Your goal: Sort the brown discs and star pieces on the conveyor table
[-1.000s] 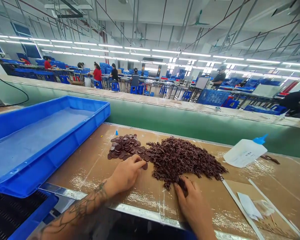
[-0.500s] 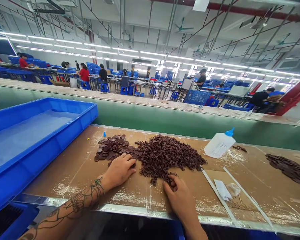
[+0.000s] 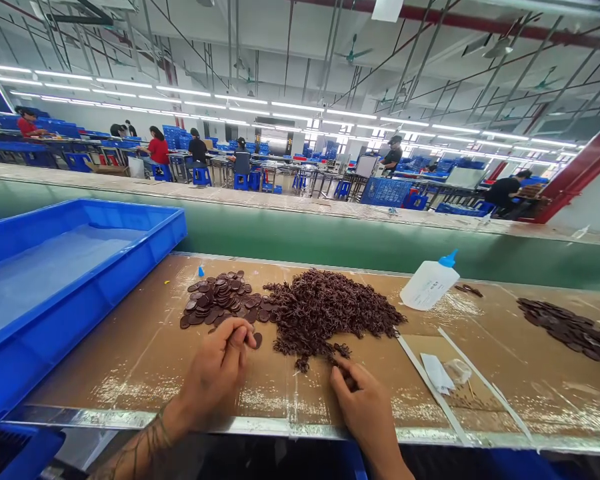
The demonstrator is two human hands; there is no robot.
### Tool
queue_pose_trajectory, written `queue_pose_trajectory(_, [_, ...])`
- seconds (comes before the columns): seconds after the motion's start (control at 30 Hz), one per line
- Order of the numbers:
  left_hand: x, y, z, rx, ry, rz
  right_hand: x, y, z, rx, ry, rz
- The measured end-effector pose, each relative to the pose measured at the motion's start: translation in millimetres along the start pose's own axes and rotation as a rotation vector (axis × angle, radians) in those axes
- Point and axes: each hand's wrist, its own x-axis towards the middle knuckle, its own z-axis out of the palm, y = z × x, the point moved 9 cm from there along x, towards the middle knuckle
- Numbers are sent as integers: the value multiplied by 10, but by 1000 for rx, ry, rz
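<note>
My left hand is raised over the near side of the table, thumb and fingers pinched together. What it holds, if anything, is hidden. A brown disc shows just beside its fingertips; I cannot tell whether they touch. Behind it lies a loose heap of flat, round brown discs. My right hand rests at the near edge of a large pile of small, curly dark-brown pieces. Its fingers are curled, with something dark partly showing between thumb and fingers.
A blue tray stands at the left. A white squeeze bottle with a blue cap is behind and right of the pile. White strips and scraps lie at the right, with more brown discs farther over. People work in the background.
My left hand has lifted off the edge of the disc heap and drawn back toward me, turning with its fingers pinched. My right hand stays by the curly pile. The view has shifted slightly.
</note>
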Motion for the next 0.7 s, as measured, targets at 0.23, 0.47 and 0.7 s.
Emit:
queue_pose_trajectory(0.23, [-548, -124, 558, -298, -179, -235, -60, 82, -81, 30, 60, 35])
queue_pose_trajectory(0.47, [-650, 33, 552, -220, -265, -265, -206, -263, 63, 19, -207, -131])
queue_pose_trajectory(0.7, [-651, 180, 729, -58, -379, -219, -298, -330, 194, -72, -301, -232])
